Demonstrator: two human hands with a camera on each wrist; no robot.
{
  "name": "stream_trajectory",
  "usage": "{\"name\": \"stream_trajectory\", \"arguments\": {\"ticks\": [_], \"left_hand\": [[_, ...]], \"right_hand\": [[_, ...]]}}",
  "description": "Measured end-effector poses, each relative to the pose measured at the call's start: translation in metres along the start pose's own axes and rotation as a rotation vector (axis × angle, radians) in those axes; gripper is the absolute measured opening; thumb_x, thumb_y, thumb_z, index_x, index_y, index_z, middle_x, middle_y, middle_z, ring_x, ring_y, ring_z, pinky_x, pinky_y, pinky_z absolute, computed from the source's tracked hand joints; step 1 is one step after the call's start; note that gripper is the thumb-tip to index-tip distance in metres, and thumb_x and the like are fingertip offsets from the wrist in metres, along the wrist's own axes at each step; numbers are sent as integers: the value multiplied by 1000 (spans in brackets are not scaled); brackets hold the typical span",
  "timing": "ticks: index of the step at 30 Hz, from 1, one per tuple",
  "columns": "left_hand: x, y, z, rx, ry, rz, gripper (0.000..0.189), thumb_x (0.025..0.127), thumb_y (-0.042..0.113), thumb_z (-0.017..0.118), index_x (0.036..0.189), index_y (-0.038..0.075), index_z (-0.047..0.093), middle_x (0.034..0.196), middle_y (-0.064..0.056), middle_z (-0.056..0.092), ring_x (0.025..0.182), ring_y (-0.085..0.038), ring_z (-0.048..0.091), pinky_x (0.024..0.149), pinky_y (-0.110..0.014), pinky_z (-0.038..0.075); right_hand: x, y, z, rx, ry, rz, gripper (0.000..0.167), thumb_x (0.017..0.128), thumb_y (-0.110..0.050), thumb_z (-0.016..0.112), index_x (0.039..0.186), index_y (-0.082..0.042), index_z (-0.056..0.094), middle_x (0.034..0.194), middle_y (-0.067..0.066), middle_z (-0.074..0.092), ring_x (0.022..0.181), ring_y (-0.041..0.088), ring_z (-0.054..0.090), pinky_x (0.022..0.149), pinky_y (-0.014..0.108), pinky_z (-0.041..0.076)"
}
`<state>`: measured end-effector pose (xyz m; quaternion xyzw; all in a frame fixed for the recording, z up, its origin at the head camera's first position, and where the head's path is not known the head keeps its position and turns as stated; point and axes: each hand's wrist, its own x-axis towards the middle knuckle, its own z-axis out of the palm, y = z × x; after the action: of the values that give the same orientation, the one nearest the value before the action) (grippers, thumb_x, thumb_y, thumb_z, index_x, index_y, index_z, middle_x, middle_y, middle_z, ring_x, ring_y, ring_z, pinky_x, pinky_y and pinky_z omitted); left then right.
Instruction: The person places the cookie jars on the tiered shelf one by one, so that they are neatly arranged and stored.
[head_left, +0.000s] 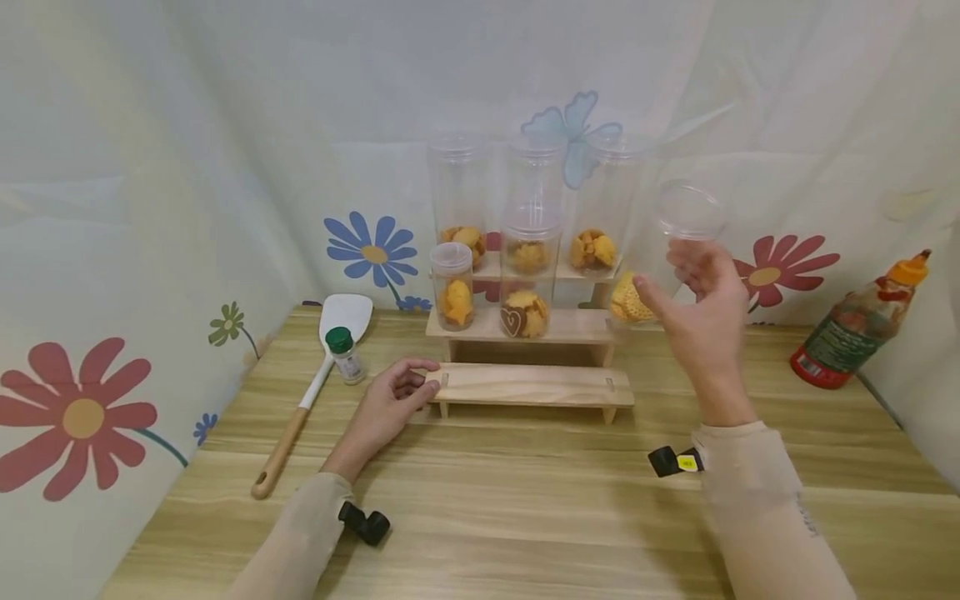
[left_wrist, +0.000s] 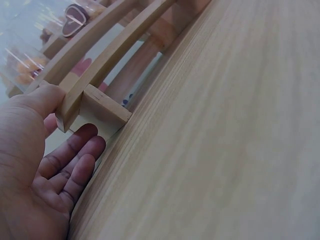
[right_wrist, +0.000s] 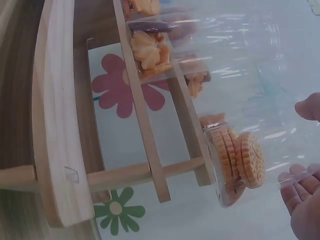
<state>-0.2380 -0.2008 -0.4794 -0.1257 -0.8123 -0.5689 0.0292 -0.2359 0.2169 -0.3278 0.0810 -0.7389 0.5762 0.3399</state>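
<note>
My left hand [head_left: 392,398] pinches the left end of the low front step of the wooden stand [head_left: 525,385]. In the left wrist view, the other fingers [left_wrist: 80,172] curl loosely beneath that end. My right hand [head_left: 708,321] grips a tall clear jar [right_wrist: 280,145], thumb on one side and fingers on the other. Round sandwich biscuits [right_wrist: 242,160] lie at the jar's bottom, and its round lid [head_left: 692,210] shows above the hand. The jar leans by the right end of the middle step [head_left: 566,325].
On the middle step stand a short jar [head_left: 453,287] and a taller jar [head_left: 531,271] of biscuits. Three tall jars line the back step. Left are a white spatula [head_left: 311,383] and green-capped shaker [head_left: 345,356]; right, a sauce bottle [head_left: 855,329]. Patterned cloth [head_left: 262,100] hangs behind.
</note>
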Motion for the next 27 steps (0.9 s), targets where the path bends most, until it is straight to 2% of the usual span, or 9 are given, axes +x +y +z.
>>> {"name": "stream_trajectory", "arguments": {"ticks": [7, 12, 18, 27], "left_hand": [[-1, -1, -1, -5, -3, 1, 32, 110, 28, 75, 138, 13, 72, 111, -15, 77, 96, -25, 72, 81, -27, 57], [1, -2, 0, 4, -2, 2, 31, 110, 29, 75, 138, 15, 72, 110, -15, 77, 96, -25, 72, 82, -27, 57], [0, -1, -1, 4, -1, 7, 31, 110, 27, 75, 138, 13, 72, 110, -15, 78, 97, -26, 72, 82, -27, 57], [0, 0, 0, 4, -1, 0, 31, 111, 28, 74, 138, 14, 72, 110, -15, 78, 96, -26, 72, 81, -27, 57]], "right_hand": [[-3, 3, 17, 14, -61, -11, 59, 90, -10, 95, 140, -1, 65, 135, 4, 71, 126, 11, 67, 115, 30, 51], [-7, 10, 26, 4, -105, -3, 61, 91, -12, 95, 142, -1, 63, 139, 13, 70, 134, 23, 67, 117, 31, 50], [-10, 18, 34, 4, -132, 17, 65, 92, -11, 94, 146, 0, 60, 144, 14, 70, 138, 29, 65, 120, 35, 49], [-13, 27, 40, 4, -180, 38, 78, 97, -13, 90, 162, 0, 48, 158, 14, 62, 148, 26, 58, 125, 38, 44]]}}
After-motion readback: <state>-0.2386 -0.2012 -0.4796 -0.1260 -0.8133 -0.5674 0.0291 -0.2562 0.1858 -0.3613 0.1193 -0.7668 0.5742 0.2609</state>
